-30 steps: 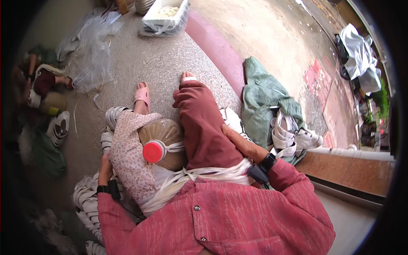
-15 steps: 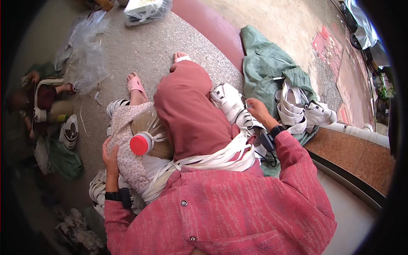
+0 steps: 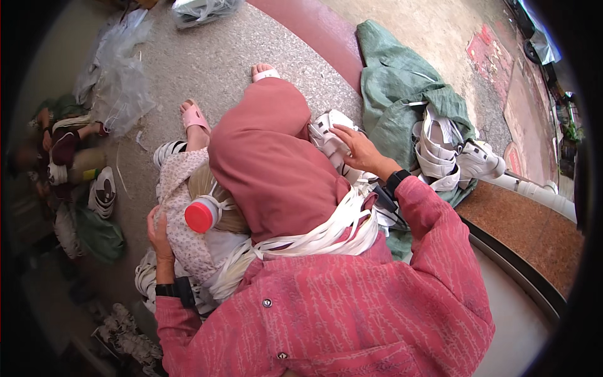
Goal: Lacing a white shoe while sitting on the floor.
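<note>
My right hand (image 3: 362, 154) is stretched out over a row of white shoe uppers (image 3: 328, 131) beside my right thigh. Its fingertips rest on or just over the nearest upper; I cannot tell if they press on it. At the outer side of my left leg, my left hand (image 3: 161, 237) lies with its fingers extended against a floral cloth (image 3: 176, 188). A thick bundle of white shoelaces (image 3: 314, 242) runs across my lap. Between my legs leans a clear plastic bottle with a red cap (image 3: 200, 217), a white lace tied around its neck.
More white shoes (image 3: 438, 147) lie on a green woven sack (image 3: 396, 81) at right. Striped white shoes (image 3: 168, 152) and coiled laces (image 3: 146, 273) sit at left. Clear plastic bags (image 3: 122, 81) lie on the speckled floor. Another person (image 3: 63, 138) works at far left.
My right hand has moved forward and left, from beside the white shoe uppers to over them, and its fingers have straightened. My right knee has shifted slightly left. The left hand stays in place.
</note>
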Demonstrator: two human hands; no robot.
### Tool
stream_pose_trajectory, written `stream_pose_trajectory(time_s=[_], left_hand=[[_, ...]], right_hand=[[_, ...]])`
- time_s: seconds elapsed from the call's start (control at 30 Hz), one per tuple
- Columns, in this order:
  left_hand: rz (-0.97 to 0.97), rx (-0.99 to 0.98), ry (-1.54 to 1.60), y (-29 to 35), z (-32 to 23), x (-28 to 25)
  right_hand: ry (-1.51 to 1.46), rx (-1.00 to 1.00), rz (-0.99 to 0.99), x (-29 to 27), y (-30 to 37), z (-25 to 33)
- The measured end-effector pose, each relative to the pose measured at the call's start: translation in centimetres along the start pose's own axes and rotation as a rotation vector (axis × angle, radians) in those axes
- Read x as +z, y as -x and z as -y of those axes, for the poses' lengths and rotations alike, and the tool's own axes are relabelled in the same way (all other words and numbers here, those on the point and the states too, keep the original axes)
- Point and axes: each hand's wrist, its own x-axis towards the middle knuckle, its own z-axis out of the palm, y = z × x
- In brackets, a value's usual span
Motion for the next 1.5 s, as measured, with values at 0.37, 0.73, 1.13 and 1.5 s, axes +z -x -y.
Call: stream_pose_trajectory(time_s=[0.37,0.73,1.13,1.5], left_hand=[[-0.008,-0.028,0.088,0.7,0.1,0.0],[0.028,-0.042,0.151,0.2,-0.1,0.0],[-0.02,-0.051,0.13,0.7,0.4,0.1],[-0.009,-0.071,0.235,0.2,1.7,-0.4]], right_hand=[[-0.637,0.842,-0.399,1.1,-0.2,-8.6],[-0.302,0.422,-0.431,4.9,2.4,-7.6],[-0.33,0.548,-0.087,1.9,-0.8,-8.7],[-1.439,0.272,-0.097,-13.5,0.9,4.0]])
